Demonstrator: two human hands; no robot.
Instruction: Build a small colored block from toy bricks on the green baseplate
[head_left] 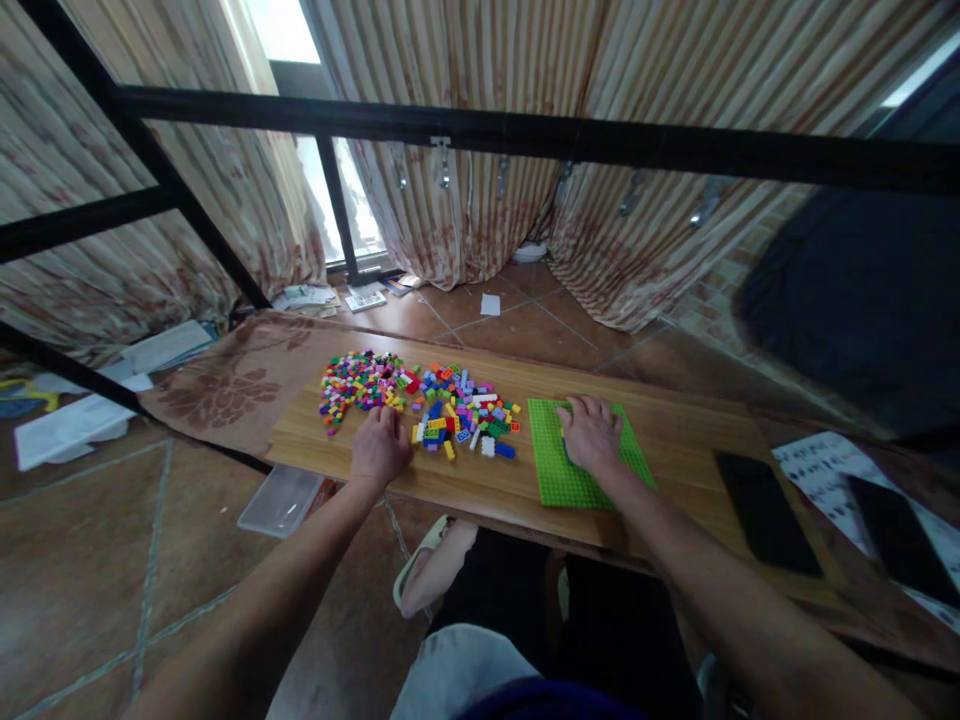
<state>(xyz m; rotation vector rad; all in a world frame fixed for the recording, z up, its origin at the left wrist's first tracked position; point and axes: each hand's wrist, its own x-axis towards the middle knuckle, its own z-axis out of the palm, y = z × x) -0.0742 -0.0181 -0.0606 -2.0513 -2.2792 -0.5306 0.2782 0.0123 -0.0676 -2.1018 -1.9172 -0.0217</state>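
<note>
A heap of small coloured building bricks (420, 395) lies on the wooden table (675, 440). My left hand (379, 447) rests at the heap's near edge with its fingers curled down onto the bricks. Whether it holds one is hidden. To the right lies a green baseplate (551, 475). My right hand (591, 435) lies on the plate with fingers bent; something blue shows under its left edge.
Two dark phones (765, 510) (900, 540) lie on the table at the right, near a printed sheet (821, 465). A clear plastic lid (281, 500) sits on the tiled floor below. A black metal frame (525, 135) crosses above. Curtains hang behind.
</note>
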